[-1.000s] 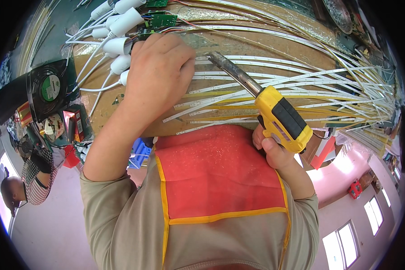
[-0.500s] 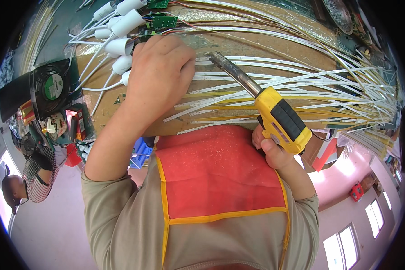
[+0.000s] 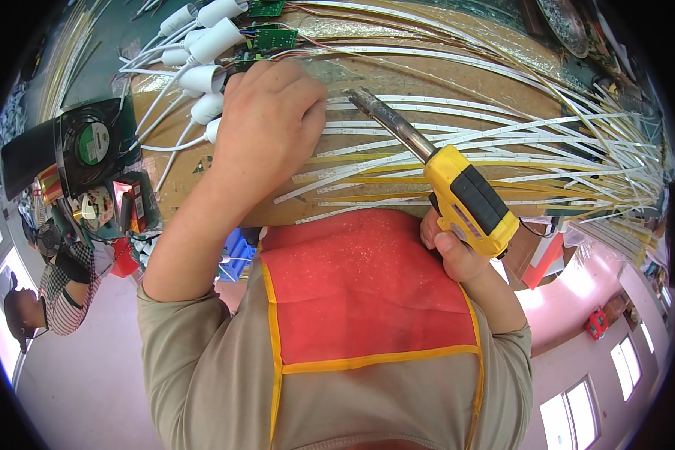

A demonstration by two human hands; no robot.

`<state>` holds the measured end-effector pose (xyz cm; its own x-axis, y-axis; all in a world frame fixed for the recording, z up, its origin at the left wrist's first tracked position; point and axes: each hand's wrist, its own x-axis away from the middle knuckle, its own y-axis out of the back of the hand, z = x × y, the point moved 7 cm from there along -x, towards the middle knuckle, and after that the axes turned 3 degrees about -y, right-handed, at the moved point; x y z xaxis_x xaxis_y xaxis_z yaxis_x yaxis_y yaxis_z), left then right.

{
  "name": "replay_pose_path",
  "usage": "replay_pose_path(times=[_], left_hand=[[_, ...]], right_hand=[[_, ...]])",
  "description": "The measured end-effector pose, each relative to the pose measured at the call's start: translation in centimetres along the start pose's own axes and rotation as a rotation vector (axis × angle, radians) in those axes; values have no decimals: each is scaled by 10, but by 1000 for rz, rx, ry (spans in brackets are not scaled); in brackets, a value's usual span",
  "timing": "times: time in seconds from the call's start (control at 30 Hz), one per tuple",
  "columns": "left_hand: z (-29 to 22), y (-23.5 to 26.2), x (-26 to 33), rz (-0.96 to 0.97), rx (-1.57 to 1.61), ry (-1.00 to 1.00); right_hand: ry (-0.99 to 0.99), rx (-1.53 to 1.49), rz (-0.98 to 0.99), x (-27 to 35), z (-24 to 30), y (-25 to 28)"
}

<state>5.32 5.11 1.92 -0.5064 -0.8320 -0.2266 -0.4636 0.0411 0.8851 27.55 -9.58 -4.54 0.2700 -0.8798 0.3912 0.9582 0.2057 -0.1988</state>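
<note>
My right hand is wrapped round the handle of a yellow and black soldering gun, its dark metal tip slanting up and left toward my left hand. At the board, my left hand is closed, back upward, its fingertips hidden beneath it. Whatever it grips is covered. Just beyond its knuckles lie green circuit boards with thin coloured wires. White lamp-holder-like sockets on white cords cluster to its left. White LED strips run rightward from near my left hand.
A black cooling fan stands at the left of the bench. Small boxes sit beside it. Below the bench edge is a blue bin. Another person is at the far left. A metal dish lies at the far right.
The view has shifted very slightly, with the sockets and fan a little further right. Both hands and the soldering gun hold nearly the same positions.
</note>
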Motion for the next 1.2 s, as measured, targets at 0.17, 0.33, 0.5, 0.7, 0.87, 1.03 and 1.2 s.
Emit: replay_pose_path(times=[0.17, 0.33, 0.5, 0.7, 0.87, 1.03, 1.2], left_hand=[[1, 1, 0, -4, 8, -3], [-3, 16, 5, -37, -20, 14], [3, 47, 34, -90, -134, 52], [18, 41, 60, -83, -358, -10], [31, 37, 45, -160, -415, -30], [44, 36, 26, -220, -414, -16], [24, 41, 21, -241, -327, 6]], right_hand=[[-12, -24, 1, -1, 1, -1], [0, -61, -16, -3, 8, -4], [-15, -73, -16, -1, 7, -2], [17, -183, 23, -3, 18, -8], [37, -187, 11, -4, 17, -8], [60, -163, -5, -3, 16, -8], [40, -188, 15, -4, 17, -8]])
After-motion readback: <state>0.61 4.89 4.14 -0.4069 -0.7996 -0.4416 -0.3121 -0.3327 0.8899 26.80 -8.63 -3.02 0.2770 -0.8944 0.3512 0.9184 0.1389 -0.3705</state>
